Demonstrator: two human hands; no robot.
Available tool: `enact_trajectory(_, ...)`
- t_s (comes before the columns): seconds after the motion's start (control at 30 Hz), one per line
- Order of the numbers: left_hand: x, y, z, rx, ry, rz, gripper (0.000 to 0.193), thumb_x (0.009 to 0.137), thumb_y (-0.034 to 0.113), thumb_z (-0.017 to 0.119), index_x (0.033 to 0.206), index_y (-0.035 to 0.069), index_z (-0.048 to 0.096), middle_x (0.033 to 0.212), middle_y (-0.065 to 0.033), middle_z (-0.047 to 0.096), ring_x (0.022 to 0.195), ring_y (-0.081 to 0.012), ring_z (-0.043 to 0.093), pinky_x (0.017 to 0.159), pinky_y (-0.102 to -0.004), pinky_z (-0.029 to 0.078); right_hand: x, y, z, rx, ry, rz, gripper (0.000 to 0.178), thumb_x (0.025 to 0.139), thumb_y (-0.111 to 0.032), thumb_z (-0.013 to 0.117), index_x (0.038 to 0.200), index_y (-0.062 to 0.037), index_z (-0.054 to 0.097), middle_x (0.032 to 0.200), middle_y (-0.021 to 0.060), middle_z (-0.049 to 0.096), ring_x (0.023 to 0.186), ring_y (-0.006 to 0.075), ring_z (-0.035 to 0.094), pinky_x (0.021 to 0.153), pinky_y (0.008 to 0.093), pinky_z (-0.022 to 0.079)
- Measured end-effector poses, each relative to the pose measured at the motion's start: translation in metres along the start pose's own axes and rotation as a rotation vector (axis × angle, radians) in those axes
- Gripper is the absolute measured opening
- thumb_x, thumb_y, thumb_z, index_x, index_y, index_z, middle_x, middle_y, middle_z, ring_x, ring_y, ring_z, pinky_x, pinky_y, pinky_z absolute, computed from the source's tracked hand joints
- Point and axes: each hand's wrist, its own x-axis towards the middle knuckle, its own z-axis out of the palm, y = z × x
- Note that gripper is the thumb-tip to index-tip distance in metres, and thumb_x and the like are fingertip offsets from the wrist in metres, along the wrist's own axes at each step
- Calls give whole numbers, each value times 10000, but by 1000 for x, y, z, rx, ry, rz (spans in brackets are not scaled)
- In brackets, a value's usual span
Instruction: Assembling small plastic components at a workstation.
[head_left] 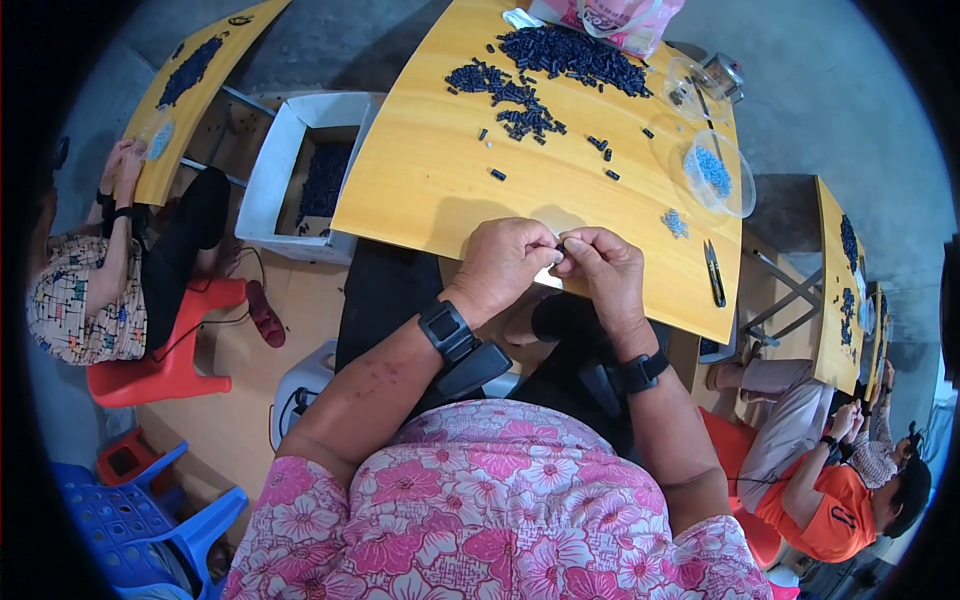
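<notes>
My left hand (503,262) and my right hand (606,272) meet at the table's near edge, fingertips almost touching. Both are closed in a pinch around a small black part (560,248), mostly covered by the fingers. Beyond them on the yellow table (420,170) lies a large heap of short black cylindrical parts (575,60), with a few loose ones closer to me. To the right of my hands is a small pile of tiny blue-grey pieces (675,223). A clear plastic bowl (740,190) holds more of these. Black-handled snips (714,272) lie near the right edge.
A pink bag (640,25), more clear containers (690,85) and a metal-lidded jar (724,72) stand at the far side. A white box (270,170) with black parts sits left of the table. People work at tables on both sides; blue chairs (120,520) stand lower left.
</notes>
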Motion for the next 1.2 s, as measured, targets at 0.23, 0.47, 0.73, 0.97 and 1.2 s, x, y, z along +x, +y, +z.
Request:
enact_trajectory(0.23, 4, -4, -6, -57, -75, -35, 155, 789, 99, 718, 919, 17, 736, 797, -138, 717, 706, -178, 687, 679, -291, 533, 4, -5, -6, -9, -16, 93, 103, 920, -44, 636, 944, 41, 689, 721, 77, 681, 642, 130, 636, 645, 258, 537)
enact_trajectory(0.47, 1, 0, -2, -2, -64, -53, 138, 781, 105, 728, 883, 11, 727, 786, -131, 705, 710, -200, 683, 675, -301, 530, 4, -3, -9, -2, -69, 75, 96, 913, -39, 646, 935, 41, 694, 727, 76, 682, 646, 127, 630, 625, 248, 519)
enact_trajectory(0.73, -3, -8, 3, 147, 63, 192, 81, 730, 95, 737, 791, 48, 715, 722, -109, 633, 695, -274, 629, 631, -352, 500, 9, -13, -12, -112, -119, 175, 91, 889, -17, 658, 918, 63, 690, 749, 81, 685, 658, 110, 622, 622, 241, 514)
enact_trajectory(0.97, -5, -14, 6, 145, 129, 279, 40, 729, 85, 714, 762, 62, 711, 719, -96, 623, 697, -281, 617, 634, -367, 498, 14, -21, -11, -122, -191, 237, 54, 853, 13, 660, 850, 59, 687, 738, 84, 686, 639, 108, 620, 608, 237, 513)
enact_trajectory(1.2, -5, -13, 5, 146, 120, 279, 44, 730, 96, 716, 766, 70, 714, 728, -93, 629, 718, -282, 620, 648, -368, 501, 17, -23, -12, -95, -176, 280, 47, 816, 2, 678, 833, 45, 689, 740, 92, 687, 644, 120, 628, 615, 254, 521)
